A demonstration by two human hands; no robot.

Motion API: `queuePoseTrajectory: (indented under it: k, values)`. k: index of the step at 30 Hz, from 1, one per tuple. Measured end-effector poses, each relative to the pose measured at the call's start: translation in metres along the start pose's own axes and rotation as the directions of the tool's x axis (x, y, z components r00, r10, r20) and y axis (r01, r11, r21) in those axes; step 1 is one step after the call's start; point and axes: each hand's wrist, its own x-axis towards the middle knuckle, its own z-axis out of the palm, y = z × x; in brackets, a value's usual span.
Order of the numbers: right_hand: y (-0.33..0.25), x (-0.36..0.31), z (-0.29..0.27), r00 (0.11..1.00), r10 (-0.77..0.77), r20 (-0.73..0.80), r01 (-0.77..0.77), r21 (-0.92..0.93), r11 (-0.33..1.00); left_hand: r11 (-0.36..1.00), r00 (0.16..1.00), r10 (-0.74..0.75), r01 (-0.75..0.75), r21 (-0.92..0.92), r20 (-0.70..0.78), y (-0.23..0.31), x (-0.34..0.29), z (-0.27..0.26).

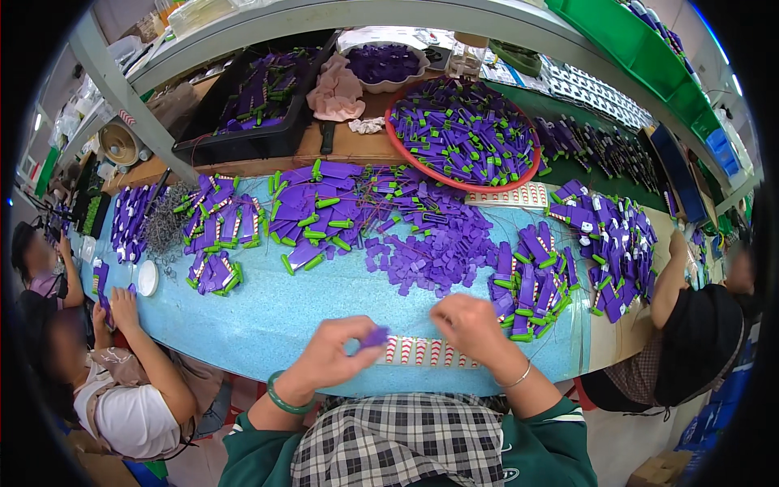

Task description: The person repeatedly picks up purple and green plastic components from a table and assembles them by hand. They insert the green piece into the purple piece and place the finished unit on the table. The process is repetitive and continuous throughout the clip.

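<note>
Fingers of the left hand (331, 351) pinch a purple piece (375, 336) just left of the sticker strip (430, 352); the right hand (469, 323) rests over that strip, fingers seemingly curled.

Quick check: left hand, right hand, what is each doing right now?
Left hand: closed, pinching a small purple piece.
Right hand: curled over the red-and-white sticker strip; grip cannot be told.
</note>
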Motion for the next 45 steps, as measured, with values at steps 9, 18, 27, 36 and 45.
queuePoseTrajectory:
  k: [9, 18, 27, 36, 45]
  values:
    - [0.013, 0.009, 0.014, 0.996, 0.086, -0.012, -0.082, -0.459, 0.885, 0.873, 0.809, -0.058, -0.244, -0.423, -0.586, -0.002, -0.001, -0.008]
    - [0.029, 0.003, -0.005, 0.973, 0.216, -0.08, -0.22, -0.034, 0.975, 0.871, 0.843, -0.16, -0.124, -0.475, -0.513, -0.022, 0.001, 0.01]
    - [-0.015, -0.004, -0.003, 0.881, 0.392, 0.264, -0.415, 0.83, 0.372, 0.975, 0.98, -0.197, 0.193, -0.114, -0.024, -0.024, 0.021, 0.057]
    - [-0.038, 0.002, -0.003, 0.982, 0.172, -0.073, -0.14, 0.32, 0.937, 0.987, 0.998, 0.031, -0.023, 0.159, -0.045, -0.022, 0.018, 0.059]
    - [-0.036, -0.001, 0.004, 0.942, 0.289, 0.169, -0.335, 0.498, 0.8, 0.977, 0.979, -0.189, 0.195, -0.09, 0.075, -0.017, 0.015, 0.059]
